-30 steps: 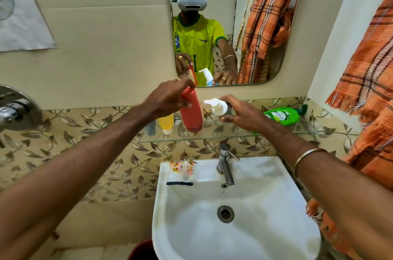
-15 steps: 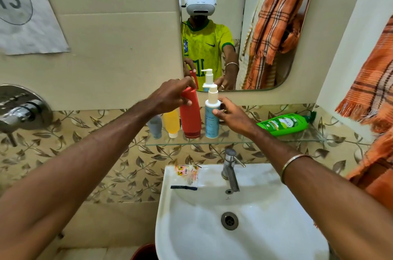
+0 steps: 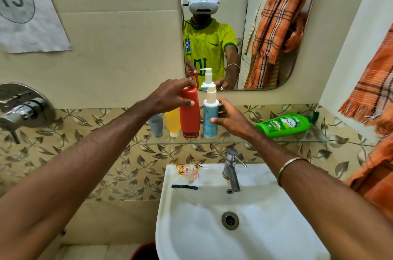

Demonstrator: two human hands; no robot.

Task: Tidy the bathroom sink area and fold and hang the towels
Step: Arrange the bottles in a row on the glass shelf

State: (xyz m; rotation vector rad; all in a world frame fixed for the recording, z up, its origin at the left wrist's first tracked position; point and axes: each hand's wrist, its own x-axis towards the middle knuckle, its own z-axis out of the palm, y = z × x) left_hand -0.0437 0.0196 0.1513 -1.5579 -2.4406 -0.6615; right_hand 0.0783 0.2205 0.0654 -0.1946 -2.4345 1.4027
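Presently, from the head view, my left hand [image 3: 170, 96] grips the upper part of the red bottle [image 3: 190, 115], fingers curled round its top and thumb pressed on its front. My right hand [image 3: 230, 118] holds the blue pump bottle [image 3: 210, 119] just beside it, thumb on the label, fingers wrapped behind. Both bottles stand upright on the glass shelf [image 3: 297, 140], next to a yellow bottle [image 3: 171, 122] and a grey bottle [image 3: 156, 124]. A green bottle [image 3: 285, 124] lies on its side further right. Orange plaid towel [image 3: 370, 93] hangs at the right edge. Sachets [image 3: 189, 171] rest on the sink [image 3: 212, 238] rim, left of the tap [image 3: 231, 170]
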